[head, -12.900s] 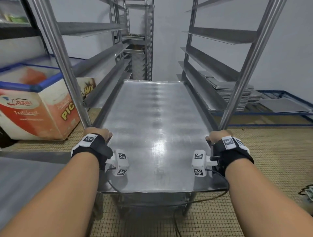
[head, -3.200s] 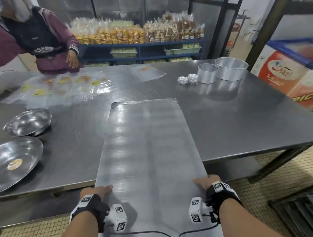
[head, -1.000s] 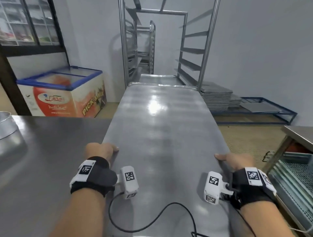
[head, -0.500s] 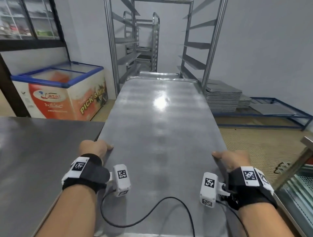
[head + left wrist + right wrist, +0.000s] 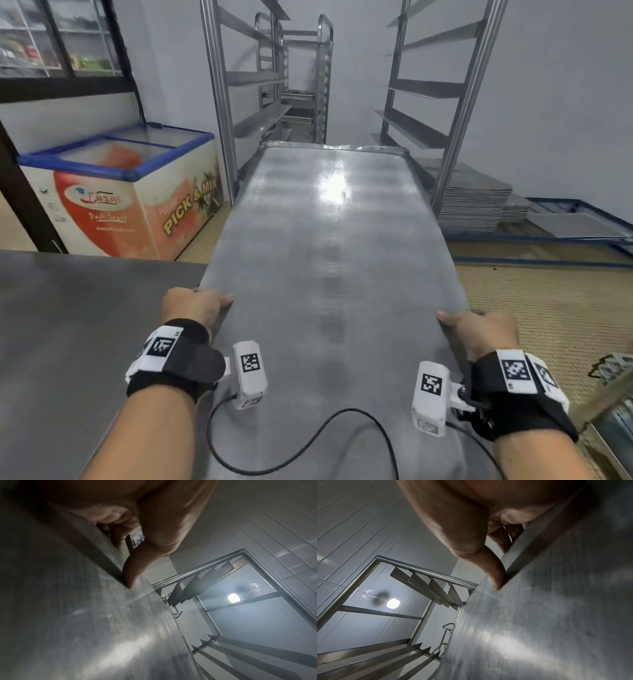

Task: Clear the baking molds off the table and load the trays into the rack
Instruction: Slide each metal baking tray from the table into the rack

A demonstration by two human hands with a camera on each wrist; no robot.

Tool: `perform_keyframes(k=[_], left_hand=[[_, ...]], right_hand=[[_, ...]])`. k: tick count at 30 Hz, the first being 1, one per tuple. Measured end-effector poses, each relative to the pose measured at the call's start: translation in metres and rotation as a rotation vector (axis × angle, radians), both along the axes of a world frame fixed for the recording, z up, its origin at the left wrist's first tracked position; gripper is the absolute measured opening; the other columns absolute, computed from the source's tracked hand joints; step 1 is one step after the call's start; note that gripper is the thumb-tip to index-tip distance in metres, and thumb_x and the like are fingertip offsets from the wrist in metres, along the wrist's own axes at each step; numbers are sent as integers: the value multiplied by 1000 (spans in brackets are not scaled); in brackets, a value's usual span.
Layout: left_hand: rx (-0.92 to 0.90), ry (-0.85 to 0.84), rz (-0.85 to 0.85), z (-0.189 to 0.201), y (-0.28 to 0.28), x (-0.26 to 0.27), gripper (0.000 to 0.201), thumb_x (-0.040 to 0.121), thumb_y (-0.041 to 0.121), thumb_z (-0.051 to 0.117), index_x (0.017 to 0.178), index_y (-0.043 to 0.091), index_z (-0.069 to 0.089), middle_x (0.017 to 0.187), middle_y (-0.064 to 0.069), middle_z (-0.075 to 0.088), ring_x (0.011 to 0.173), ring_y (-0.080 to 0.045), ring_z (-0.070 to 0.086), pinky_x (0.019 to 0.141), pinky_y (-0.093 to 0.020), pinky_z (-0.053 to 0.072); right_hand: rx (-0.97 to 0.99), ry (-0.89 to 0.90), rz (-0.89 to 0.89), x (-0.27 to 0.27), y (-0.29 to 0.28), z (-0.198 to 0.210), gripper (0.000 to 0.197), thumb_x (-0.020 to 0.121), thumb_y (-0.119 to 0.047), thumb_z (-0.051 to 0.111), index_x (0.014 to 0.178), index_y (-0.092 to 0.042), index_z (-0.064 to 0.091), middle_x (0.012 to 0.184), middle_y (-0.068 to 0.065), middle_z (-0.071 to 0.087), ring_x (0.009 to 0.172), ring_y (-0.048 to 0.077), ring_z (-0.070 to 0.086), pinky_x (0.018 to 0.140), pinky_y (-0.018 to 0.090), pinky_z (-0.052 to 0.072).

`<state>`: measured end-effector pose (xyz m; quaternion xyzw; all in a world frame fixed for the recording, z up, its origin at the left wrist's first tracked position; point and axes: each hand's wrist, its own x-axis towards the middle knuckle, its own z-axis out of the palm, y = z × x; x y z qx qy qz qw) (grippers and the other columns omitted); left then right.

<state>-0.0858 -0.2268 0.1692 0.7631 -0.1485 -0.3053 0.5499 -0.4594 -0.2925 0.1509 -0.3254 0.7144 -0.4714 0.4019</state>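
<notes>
A long bare metal baking tray is carried level, its far end reaching between the uprights of the steel rack. My left hand grips its left rim near me, thumb on top and fingers curled under. On the opposite rim my right hand holds the same way, thumb pressed on the tray. The rack's angled side runners show in both wrist views beside the tray. No baking molds are in view.
A steel table lies at my left. A chest freezer with a blue lid stands left of the rack. Stacked trays sit on a low blue frame at the right. A second rack stands behind.
I have turned from the table with the tray and moved nearer the rack; the tray's far end now sits between the rack's front uprights. Both grips are unchanged.
</notes>
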Motion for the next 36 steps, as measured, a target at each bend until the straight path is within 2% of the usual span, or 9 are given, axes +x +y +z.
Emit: perform_keyframes(k=[2,7,15,20,23,28,33,35,36], left_hand=[[-27,26,-7,6,-19,5,31,64,-1,87,89,-3,69,88,-20,70,79,-35,69,81,-56,57],[-60,11,-31,17,-70,21,45,71,-4,83,110,-11,62,100,-22,67,86,-34,65,75,-44,53],[1,-69,-68,39,-138,36,55,63,5,88,106,-14,61,105,-22,67,93,-38,66,87,-51,54],[69,-146,-136,55,-179,43,63,69,5,86,120,-15,55,115,-21,63,106,-43,61,95,-54,50],[116,-196,-163,63,-200,46,59,71,8,83,120,-10,56,112,-24,63,103,-44,62,94,-55,51],[162,-226,-223,83,-229,51,65,77,7,82,131,-9,50,126,-24,59,112,-43,58,92,-47,51],[243,-177,-334,104,-256,58,50,64,-9,81,107,-10,57,110,-20,60,82,-37,59,49,-37,52],[297,-203,-350,108,-263,59,36,55,-12,82,84,-7,63,107,-17,64,91,-36,62,54,-34,51],[320,-233,-352,111,-263,58,24,63,-10,82,71,-2,61,103,-13,63,93,-32,59,57,-31,48]], right_hand=[[-3,-7,-6,5,-19,3,38,56,-10,89,88,-1,72,85,14,74,78,33,72,80,56,57],[6,19,-3,15,-70,10,51,43,-20,90,87,-1,73,82,14,75,76,34,72,76,57,58],[56,161,44,30,-130,49,47,62,-17,89,96,6,66,91,20,71,84,36,70,83,50,57],[75,265,107,30,-173,73,71,69,-19,88,125,10,56,118,24,64,106,39,64,94,43,51],[107,341,153,28,-193,88,61,84,-14,76,131,13,47,127,27,57,111,38,58,91,37,45],[198,578,323,34,-225,104,44,93,-16,60,131,6,55,136,21,55,127,33,50,92,32,44],[193,676,319,39,-249,129,52,89,-15,70,132,8,52,129,19,56,118,30,56,90,33,45],[216,709,373,41,-256,132,49,92,-16,65,133,7,52,138,20,51,127,32,51,89,29,43],[212,705,384,42,-261,131,47,93,-15,62,133,7,52,138,20,51,127,33,50,85,27,41]])
